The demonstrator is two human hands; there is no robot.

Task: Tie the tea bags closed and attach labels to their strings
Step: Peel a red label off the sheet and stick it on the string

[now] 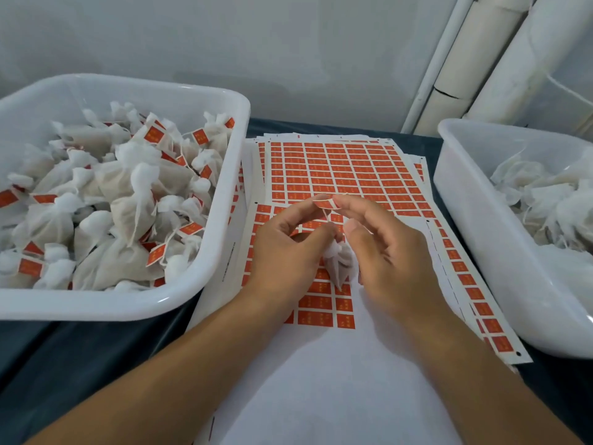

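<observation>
Mid-frame over the label sheets (340, 168), we're pinching an orange label (324, 204) between left hand (285, 248) and right hand (385, 248); we're folding it squarely round the string, tea bag (338, 261) dangling.

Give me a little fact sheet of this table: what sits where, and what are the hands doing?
left side: white plastic tub of tied white mesh tea bags with orange labels
right side: white plastic bin of unlabelled white mesh bags
centre: sheets of orange rectangular stickers
left hand: pinches one orange sticker
right hand: pinches the same sticker
hanging between hands: small white tea bag
</observation>
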